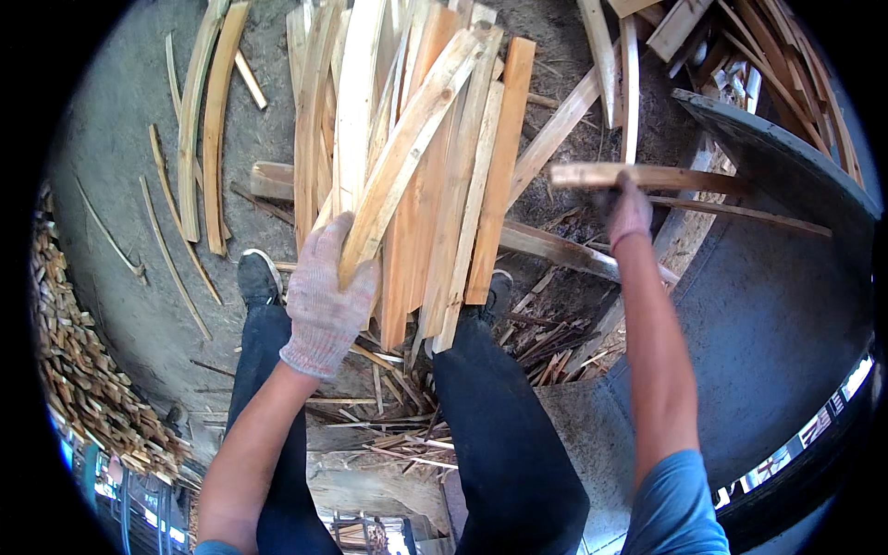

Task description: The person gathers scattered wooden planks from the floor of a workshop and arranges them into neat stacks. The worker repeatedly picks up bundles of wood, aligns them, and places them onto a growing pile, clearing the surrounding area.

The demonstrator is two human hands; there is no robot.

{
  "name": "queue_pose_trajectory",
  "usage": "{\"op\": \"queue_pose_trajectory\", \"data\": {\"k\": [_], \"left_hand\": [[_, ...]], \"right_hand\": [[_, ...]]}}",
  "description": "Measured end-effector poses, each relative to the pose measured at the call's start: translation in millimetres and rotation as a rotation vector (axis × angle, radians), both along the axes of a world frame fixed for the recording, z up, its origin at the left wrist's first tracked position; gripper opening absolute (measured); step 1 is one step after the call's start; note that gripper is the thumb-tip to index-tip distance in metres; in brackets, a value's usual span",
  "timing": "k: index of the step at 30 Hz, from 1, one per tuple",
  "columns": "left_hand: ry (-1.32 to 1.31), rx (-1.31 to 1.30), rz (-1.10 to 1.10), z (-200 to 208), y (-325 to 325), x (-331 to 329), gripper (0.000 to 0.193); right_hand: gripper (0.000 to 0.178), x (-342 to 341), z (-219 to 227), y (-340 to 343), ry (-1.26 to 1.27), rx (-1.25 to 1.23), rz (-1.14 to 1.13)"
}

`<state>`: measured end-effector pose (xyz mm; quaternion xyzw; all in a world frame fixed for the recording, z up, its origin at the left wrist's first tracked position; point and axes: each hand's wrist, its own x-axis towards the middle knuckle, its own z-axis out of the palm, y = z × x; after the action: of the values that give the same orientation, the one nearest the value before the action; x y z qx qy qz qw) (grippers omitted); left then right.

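One slanted plank [407, 157] lies over the pile [492, 213], its near end pinched by the fingers of your left hand [326, 301]; your right hand [630, 211] is at a right-side board [680, 178] (blur hides whether its fingers close). Likely stiff and light, the plank is better held mid-length.

Off to my left, I see a big stack of cut wood [92, 370], many of its ends toward me; beyond its lower end are blue uprights [126, 507], too small to make out. Nearer me on the grey floor [102, 148] lie thin strips [165, 250], roughly alongside one another, with a slim, bent sliver [139, 270] farther out. Straight below me, splinters [416, 449] lie tangled. Ahead to my right is a jumbled wood heap [786, 69].
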<state>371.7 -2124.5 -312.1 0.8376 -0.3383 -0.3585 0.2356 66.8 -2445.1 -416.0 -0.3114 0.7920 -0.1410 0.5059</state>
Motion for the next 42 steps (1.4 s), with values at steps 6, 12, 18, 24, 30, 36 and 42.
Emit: {"op": "queue_pose_trajectory", "data": {"k": [6,12,18,24,30,36,42], "left_hand": [[-0.169,0.008,0.003,1,-8,9,0.071],[-0.101,0.259,-0.047,-13,-56,6,0.119],[-0.346,0.39,-0.114,-42,-75,-14,0.125],[-0.266,0.248,-0.04,-64,-61,-11,0.127],[-0.22,0.337,-0.04,-57,-69,-11,0.125],[-0.18,0.323,0.009,-50,-73,-14,0.123],[-0.342,0.154,-0.038,-49,-72,-16,0.123]], "right_hand": [[0.049,10,97,130,-0.057,0.113,0.445],[0.057,69,94,186,-0.436,0.405,0.869],[0.065,75,22,52,0.387,-0.091,0.795],[0.063,95,-68,0,0.552,0.085,0.851],[0.051,58,-25,-10,0.773,-0.053,0.701],[0.046,70,65,53,0.393,-0.038,0.689],[0.071,92,90,125,0.139,0.119,0.897]]}}
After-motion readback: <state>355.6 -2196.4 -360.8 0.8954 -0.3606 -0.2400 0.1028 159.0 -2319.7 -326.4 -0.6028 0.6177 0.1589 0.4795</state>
